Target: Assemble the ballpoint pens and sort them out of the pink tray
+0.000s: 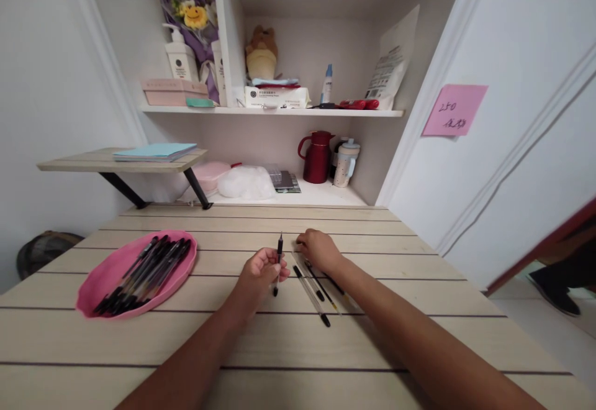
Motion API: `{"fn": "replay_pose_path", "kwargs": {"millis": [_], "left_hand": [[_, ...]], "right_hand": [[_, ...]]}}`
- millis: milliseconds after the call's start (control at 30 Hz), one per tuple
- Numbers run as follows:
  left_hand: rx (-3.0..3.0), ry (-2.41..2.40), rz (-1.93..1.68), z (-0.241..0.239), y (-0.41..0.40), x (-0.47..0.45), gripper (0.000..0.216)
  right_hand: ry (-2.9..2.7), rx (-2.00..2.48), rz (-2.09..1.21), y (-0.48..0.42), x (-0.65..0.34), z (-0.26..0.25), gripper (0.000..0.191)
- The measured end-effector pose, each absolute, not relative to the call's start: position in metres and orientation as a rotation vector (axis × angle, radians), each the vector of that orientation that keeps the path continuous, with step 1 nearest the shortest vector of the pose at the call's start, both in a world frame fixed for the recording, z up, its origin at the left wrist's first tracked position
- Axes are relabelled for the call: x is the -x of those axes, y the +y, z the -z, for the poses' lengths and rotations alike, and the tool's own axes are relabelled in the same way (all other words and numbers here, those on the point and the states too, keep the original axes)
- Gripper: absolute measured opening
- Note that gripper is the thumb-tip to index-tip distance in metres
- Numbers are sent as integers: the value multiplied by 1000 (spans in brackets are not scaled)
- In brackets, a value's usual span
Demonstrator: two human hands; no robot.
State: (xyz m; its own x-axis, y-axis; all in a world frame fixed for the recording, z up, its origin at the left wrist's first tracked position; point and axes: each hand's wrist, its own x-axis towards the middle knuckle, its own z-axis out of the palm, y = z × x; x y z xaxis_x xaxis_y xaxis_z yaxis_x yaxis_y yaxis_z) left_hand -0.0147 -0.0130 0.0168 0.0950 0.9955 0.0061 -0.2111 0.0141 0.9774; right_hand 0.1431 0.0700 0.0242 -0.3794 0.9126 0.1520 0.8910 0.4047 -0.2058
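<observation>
My left hand grips a black pen between thumb and fingers. The pen stands nearly upright, its bare writing tip pointing up and its black end down. To the right, my right hand is low over the table with its fingers curled together; whatever they pinch is hidden. Beneath and beside that hand lie several pen parts: a clear pen barrel with black ends, another dark-ended piece and a thin refill with a yellowish end. My right forearm partly covers them.
A pink scalloped tray full of black pens stands at the left. Behind it, a raised shelf on black legs bears blue paper. A red jug and a cup stand at the back. A person's foot shows far right.
</observation>
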Motion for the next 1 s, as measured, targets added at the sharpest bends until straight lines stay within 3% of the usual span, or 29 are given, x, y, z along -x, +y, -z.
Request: {"fn": "replay_pose_path", "kwargs": {"millis": [233, 433, 533, 700, 1000], "left_hand": [[-1134, 1003, -1240, -14, -12, 14, 21], [-1191, 1004, -1221, -11, -12, 11, 18], [-1204, 1015, -1211, -12, -13, 10, 17], [-1229, 1033, -1185, -12, -15, 10, 17], [-1288, 1041, -1153, -9, -13, 12, 19]], "right_hand": [[-2346, 1594, -181, 82, -136, -18, 17], [-1673, 1212, -1086, 66, -150, -37, 22], [-1508, 1079, -1261, 53, -154, -49, 22], [-1480, 1028, -1306, 41, -153, -61, 20], [-1773, 1060, -1079, 33, -153, -64, 17]]}}
